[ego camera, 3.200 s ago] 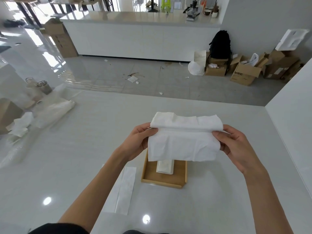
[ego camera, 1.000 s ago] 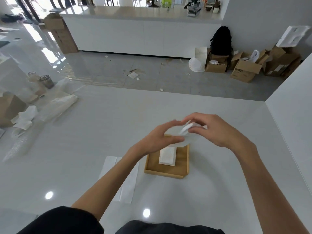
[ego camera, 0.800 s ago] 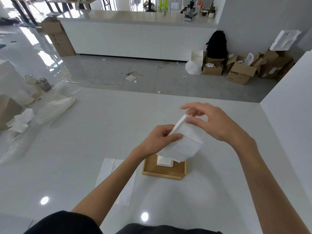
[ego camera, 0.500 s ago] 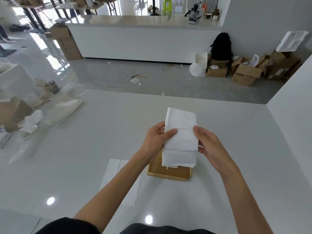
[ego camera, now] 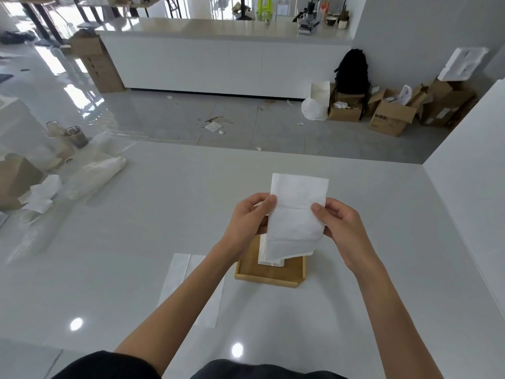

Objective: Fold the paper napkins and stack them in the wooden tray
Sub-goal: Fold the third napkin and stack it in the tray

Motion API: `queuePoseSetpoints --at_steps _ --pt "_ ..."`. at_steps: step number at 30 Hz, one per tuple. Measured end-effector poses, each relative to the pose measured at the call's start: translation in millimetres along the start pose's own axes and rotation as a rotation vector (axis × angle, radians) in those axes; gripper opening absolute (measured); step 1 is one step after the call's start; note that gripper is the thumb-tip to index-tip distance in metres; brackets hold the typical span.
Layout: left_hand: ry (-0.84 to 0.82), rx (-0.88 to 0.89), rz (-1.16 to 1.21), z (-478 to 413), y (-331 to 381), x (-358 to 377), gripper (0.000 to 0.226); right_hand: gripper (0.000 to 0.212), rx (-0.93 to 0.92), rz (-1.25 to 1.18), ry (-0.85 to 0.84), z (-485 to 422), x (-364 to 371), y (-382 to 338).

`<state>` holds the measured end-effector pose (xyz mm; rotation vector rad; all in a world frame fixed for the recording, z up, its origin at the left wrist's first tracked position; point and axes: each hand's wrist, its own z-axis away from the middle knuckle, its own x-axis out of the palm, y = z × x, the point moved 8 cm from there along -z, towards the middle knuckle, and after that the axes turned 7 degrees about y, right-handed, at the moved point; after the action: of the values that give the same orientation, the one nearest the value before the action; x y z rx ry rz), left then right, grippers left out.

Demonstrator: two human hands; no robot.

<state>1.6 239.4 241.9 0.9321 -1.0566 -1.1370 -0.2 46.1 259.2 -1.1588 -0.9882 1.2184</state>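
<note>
While the left hand point(ego camera: 247, 220) and right hand point(ego camera: 343, 228) pinch its side edges, thumbs in front, the white napkin point(ego camera: 296, 217) hangs upright over the tray point(ego camera: 269, 277), folded narrow, a crease across its middle. Another folded napkin point(ego camera: 270, 259) lies in the tray; a flat sheet point(ego camera: 180, 274) rests on the table point(ego camera: 136, 228) beside it.

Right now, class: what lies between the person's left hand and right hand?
The head view shows a folded white napkin held upright between the left hand and the right hand, above the wooden tray.
</note>
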Motion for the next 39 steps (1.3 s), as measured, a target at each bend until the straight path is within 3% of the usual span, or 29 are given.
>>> queuePoseSetpoints --at_steps 9,14,28,34,39 --pt "0.12 0.121 -0.055 -12.7 24.1 -1.4 0.023 0.012 -0.036 0.03 -0.014 -5.2 -1.0 -4.8" --pt "0.004 0.043 -0.033 -13.0 10.8 5.7 0.029 0.011 -0.066 0.011 0.046 -13.3 -4.7 -9.7" --pt "-0.129 0.169 -0.069 -26.5 27.2 2.0 0.02 0.024 -0.124 0.027 -0.086 -39.3 -3.4 -16.2" --pt "-0.143 0.213 -0.037 -34.0 36.1 5.2 0.036 0.027 -0.208 0.054 -0.065 -47.2 -4.1 -29.5" --pt "-0.124 0.127 0.055 -41.7 31.5 10.4 0.028 0.031 -0.25 0.068 -0.002 -53.1 -10.4 -31.0"
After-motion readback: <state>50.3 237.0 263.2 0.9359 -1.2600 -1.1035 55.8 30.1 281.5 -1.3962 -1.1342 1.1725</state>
